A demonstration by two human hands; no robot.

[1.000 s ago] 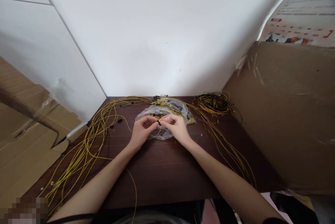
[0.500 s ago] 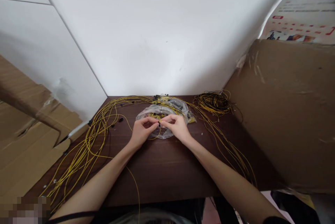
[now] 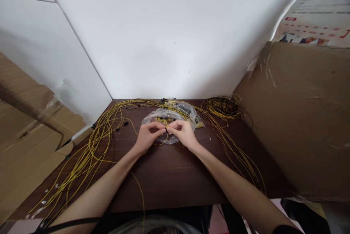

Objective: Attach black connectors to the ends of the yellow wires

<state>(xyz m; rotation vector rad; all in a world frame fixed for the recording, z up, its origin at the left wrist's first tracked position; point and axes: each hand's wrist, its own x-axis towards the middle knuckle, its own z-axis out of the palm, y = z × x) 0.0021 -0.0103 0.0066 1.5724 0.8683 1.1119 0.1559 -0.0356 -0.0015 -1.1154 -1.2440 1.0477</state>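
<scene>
My left hand and my right hand meet fingertip to fingertip over a clear plastic bag. Both are closed in a pinch. Between the fingertips sits a small black connector, with a bit of yellow beside it at the right fingers; the fingers hide most of both. A thin yellow wire loops down from the pinch and back under my left hand. Behind the hands, the open plastic bag holds several small yellow and black pieces.
Long yellow wires spread over the left of the dark brown table, and more wires run down the right. A coiled yellow-and-black wire bundle lies at the back right. Cardboard stands along the right side, a white panel behind.
My hands keep the same pinch at almost the same spot. The view has shifted very slightly; nothing is visibly taken up or let go.
</scene>
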